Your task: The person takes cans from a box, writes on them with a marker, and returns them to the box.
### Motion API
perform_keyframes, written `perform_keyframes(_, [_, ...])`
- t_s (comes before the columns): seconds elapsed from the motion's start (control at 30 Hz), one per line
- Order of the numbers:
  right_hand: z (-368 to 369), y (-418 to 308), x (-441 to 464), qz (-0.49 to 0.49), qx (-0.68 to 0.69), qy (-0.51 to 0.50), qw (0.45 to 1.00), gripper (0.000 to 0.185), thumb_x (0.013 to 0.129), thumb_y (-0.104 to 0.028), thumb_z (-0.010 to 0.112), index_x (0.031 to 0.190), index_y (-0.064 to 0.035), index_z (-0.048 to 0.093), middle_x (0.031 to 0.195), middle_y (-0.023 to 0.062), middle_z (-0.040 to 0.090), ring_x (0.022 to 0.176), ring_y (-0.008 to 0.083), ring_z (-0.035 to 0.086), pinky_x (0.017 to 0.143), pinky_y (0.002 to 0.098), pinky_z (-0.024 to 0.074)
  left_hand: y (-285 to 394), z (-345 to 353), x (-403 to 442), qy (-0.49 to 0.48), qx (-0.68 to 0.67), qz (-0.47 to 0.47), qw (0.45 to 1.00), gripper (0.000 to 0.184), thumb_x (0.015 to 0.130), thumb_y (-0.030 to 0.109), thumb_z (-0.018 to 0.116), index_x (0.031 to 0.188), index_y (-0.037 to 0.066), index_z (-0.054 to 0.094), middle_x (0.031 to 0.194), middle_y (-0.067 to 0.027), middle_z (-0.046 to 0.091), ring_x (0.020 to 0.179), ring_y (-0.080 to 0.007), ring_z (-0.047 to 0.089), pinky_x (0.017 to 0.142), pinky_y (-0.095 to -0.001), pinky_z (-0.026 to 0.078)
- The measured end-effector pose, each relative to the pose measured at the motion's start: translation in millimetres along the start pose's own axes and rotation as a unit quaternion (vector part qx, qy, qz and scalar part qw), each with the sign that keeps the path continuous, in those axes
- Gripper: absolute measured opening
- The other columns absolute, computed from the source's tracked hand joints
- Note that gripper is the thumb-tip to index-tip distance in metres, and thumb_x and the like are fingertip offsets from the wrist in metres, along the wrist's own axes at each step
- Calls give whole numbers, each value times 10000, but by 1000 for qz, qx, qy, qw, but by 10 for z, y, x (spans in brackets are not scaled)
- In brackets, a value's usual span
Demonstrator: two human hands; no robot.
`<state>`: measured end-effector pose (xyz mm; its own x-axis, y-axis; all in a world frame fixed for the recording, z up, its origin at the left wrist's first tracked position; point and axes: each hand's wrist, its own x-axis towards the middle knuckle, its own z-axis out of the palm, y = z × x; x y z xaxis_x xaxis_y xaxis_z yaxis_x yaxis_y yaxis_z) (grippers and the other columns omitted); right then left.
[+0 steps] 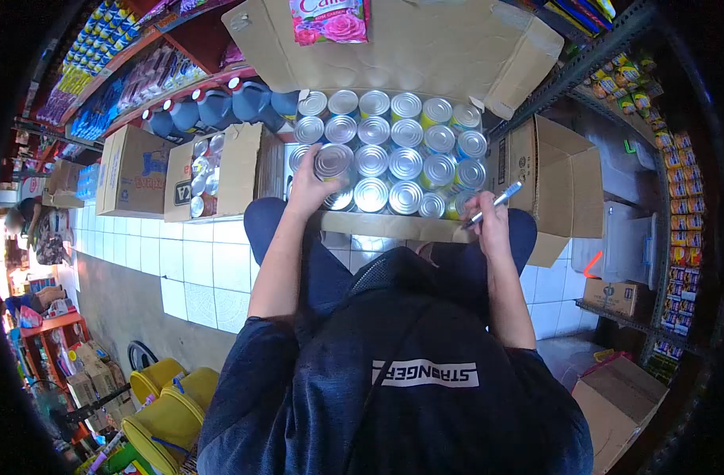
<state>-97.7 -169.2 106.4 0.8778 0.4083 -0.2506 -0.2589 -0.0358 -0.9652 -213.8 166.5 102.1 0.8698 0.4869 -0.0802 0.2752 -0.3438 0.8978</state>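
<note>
An open cardboard box (pixel 425 229) in front of my knees holds rows of tin cans (pixel 405 163) standing upright, silver lids up. With thumb and fingers around its side, my left hand (pixel 308 188) grips one can (pixel 333 161), which looks slightly higher than its neighbours. My right hand (pixel 492 228) is closed around a silver pen or marker (pixel 500 199), its tip pointing down at the box's near right corner. Part of a can beside that hand is covered by the fingers.
A pink sachet (pixel 330 22) lies on the raised box flap (pixel 425 63). To the left stand a carton of cans (pixel 189 178) and dark jugs with red caps (pixel 251 99). An open carton (pixel 564 178) is on the right, near stocked shelves (pixel 682 198). Yellow buckets (pixel 168 416) sit at lower left.
</note>
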Motion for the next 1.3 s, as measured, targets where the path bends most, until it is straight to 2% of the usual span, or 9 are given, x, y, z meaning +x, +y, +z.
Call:
perform_keyframes(0.1, [314, -162, 56, -73, 147, 21, 986, 255, 911, -270, 554, 859, -23, 593, 748, 42, 566, 604, 103, 540, 532, 210, 432, -118, 59, -38, -41, -281, -17, 959, 780, 643, 167, 770, 1305, 29, 381, 1219, -122, 515, 1122, -234, 510, 957, -364, 414])
perform_keyframes(0.13, [439, -303, 45, -66, 198, -16, 978, 167, 894, -174, 581, 923, -9, 580, 864, 72, 589, 703, 143, 599, 619, 249, 481, -64, 97, -86, -55, -396, -15, 917, 752, 661, 158, 756, 1305, 41, 386, 1209, -108, 520, 1105, -223, 517, 951, -365, 420])
perform_keyframes(0.27, [1098, -609, 176, -91, 203, -77, 972, 170, 886, -133, 586, 985, 2, 559, 880, 84, 606, 805, 168, 624, 703, 271, 491, -171, 530, -300, -68, -693, -73, 714, 637, 734, 320, 743, 1247, 78, 453, 1174, -76, 560, 1080, -238, 550, 947, -406, 441])
perform_keyframes(0.33, [1394, -656, 229, -100, 152, -123, 976, 176, 882, -117, 587, 1004, 4, 552, 886, 85, 608, 814, 163, 622, 729, 272, 491, -169, 604, -340, -59, -703, -105, 701, 619, 770, 415, 682, 1243, 81, 462, 1160, -83, 572, 1068, -236, 560, 935, -413, 449])
perform_keyframes(0.57, [1878, -102, 523, -31, 280, -91, 955, 157, 885, -128, 594, 1008, -42, 548, 903, 53, 589, 771, 179, 621, 737, 317, 493, -147, 489, -273, -49, -754, -143, 639, 650, 835, 578, 471, 1262, 90, 447, 1160, -123, 565, 1057, -276, 562, 933, -447, 433])
perform_keyframes(0.73, [1974, -14, 567, 13, 307, 4, 952, 227, 874, -248, 627, 984, -67, 546, 840, 47, 587, 690, 142, 599, 646, 279, 481, -93, 480, -129, 1, -729, -113, 675, 517, 952, 477, 335, 1249, 67, 440, 1144, -125, 573, 1015, -237, 588, 931, -394, 444])
perform_keyframes(0.93, [1951, -163, 853, 9, 222, 78, 972, 219, 851, -275, 655, 931, -97, 554, 744, 20, 570, 608, 102, 561, 530, 247, 460, -171, 604, -78, -90, -672, -78, 731, 560, 877, 450, 528, 1270, 68, 409, 1150, -103, 568, 1056, -235, 572, 914, -415, 456])
perform_keyframes(1.13, [1998, -543, 914, -27, 139, -36, 989, 218, 836, -258, 675, 903, -88, 556, 773, 34, 577, 580, 113, 570, 517, 258, 484, -82, 430, -134, -224, -651, -101, 718, 655, 776, 370, 666, 1279, 51, 392, 1152, -101, 570, 1087, -230, 553, 924, -414, 449])
perform_keyframes(1.3, [2051, -439, 922, -30, 47, -31, 998, 222, 857, -267, 647, 926, -74, 563, 761, 46, 580, 603, 121, 575, 513, 261, 487, -136, 486, -81, -116, -618, -56, 776, 663, 747, 240, 674, 1301, 48, 365, 1177, -110, 536, 1093, -231, 535, 978, -351, 387])
